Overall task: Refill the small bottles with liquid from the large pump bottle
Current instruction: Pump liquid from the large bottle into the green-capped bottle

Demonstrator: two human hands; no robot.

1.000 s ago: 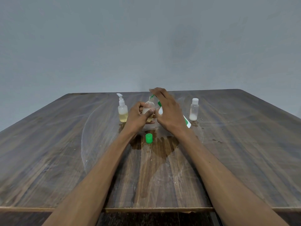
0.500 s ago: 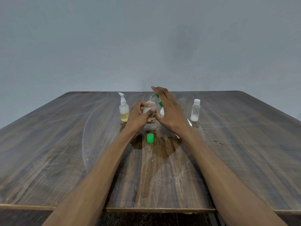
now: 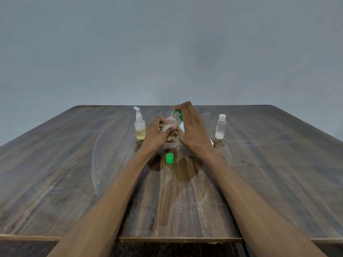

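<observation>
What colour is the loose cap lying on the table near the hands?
Bright green; the cap shows clearly in the head view.

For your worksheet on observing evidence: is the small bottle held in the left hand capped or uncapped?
Uncapped. The small bottle in the left hand shows a bare neck, and a green cap stands apart on the table.

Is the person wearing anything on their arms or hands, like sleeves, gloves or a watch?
No. Both forearms are bare right down to the bottom of the picture, with no sleeves showing. The left hand and the right hand wear no gloves, and no watch, bracelet or ring can be seen.
</observation>
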